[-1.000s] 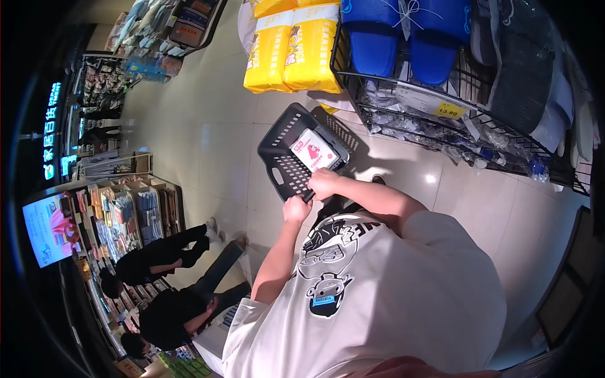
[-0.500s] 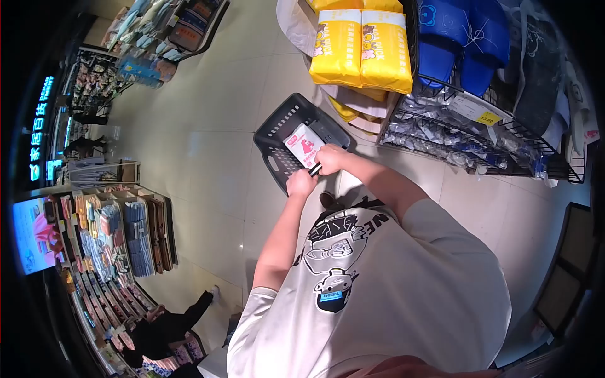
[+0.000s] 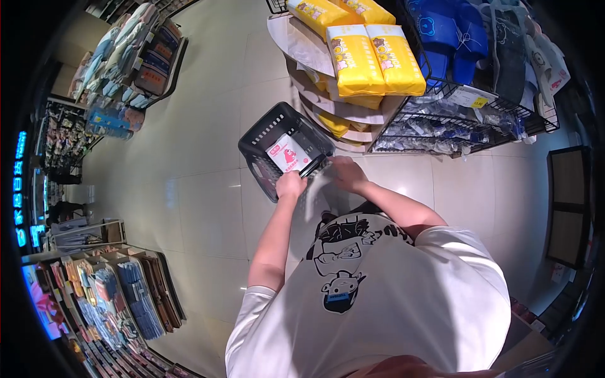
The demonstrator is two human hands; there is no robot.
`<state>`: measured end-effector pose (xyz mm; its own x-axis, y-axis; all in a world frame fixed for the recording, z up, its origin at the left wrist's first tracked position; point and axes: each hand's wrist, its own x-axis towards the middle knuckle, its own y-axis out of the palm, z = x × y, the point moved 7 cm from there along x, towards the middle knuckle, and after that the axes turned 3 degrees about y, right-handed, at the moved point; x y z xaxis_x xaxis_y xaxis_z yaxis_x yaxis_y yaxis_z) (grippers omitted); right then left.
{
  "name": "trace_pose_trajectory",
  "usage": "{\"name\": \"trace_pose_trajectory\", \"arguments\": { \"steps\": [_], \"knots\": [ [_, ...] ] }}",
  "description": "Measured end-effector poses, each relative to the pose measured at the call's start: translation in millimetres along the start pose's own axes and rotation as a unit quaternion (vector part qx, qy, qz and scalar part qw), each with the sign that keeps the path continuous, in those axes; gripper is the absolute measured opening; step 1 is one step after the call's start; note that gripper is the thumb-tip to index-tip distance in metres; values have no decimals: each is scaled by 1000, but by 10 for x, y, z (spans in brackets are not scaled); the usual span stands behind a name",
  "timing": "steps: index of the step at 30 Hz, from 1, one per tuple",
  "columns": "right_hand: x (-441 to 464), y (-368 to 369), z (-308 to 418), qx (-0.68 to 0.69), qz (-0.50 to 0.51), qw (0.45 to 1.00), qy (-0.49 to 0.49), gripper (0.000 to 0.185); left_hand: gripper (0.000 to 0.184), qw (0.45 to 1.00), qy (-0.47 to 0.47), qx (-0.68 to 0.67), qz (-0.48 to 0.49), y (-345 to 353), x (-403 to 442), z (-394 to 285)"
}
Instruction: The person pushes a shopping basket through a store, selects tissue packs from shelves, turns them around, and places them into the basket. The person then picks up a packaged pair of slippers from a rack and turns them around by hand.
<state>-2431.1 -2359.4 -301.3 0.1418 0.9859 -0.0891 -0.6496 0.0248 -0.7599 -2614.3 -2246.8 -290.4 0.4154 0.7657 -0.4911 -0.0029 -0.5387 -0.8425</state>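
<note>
A dark grey plastic shopping basket (image 3: 255,143) hangs in front of me, tilted so its inside shows. Within it lies a white packet (image 3: 285,151) with a pink cartoon print and pink lettering. My left hand (image 3: 290,185) is closed around the basket's black handle (image 3: 311,167), at the near side of the basket. Just right of the handle is my right hand (image 3: 348,175), apart from it as far as I can see. Its fingers are blurred, so their pose is unclear, and nothing shows in them.
Yellow tissue packs (image 3: 356,63) sit on a rounded display shelf (image 3: 304,47) ahead. Beside it, a wire rack (image 3: 435,126) holds wrapped goods, with blue slippers (image 3: 441,31) above. Racks of folded textiles (image 3: 126,277) stand on the left. Pale floor tiles (image 3: 208,189) run between.
My right hand has come off the basket handle and moved right. The left hand and basket have shifted slightly left. The view has turned, and the person at lower left is out of sight.
</note>
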Motion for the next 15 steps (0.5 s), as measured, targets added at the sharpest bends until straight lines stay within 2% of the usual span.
{"name": "trace_pose_trajectory", "arguments": {
  "steps": [4,6,8,10,12,14,15],
  "knots": [
    [-813,49,-854,48,-28,974,219,53,34,999,35,16,0,-166,190,217],
    [-1188,111,-1310,73,-44,949,304,34,31,999,40,10,2,-231,253,302],
    [-1384,28,-1469,123,-75,917,371,18,26,999,54,8,3,-297,356,385],
    [-1434,-11,-1510,131,-116,918,356,13,26,999,44,-3,17,-291,443,470],
    [-1367,20,-1418,150,-80,908,384,19,27,999,48,7,8,-254,532,496],
    [-1026,-161,-928,116,-43,927,355,32,28,998,55,19,21,-270,580,492],
    [-751,-279,-556,110,-1,938,329,50,27,998,67,0,23,-296,555,481]
  ]
}}
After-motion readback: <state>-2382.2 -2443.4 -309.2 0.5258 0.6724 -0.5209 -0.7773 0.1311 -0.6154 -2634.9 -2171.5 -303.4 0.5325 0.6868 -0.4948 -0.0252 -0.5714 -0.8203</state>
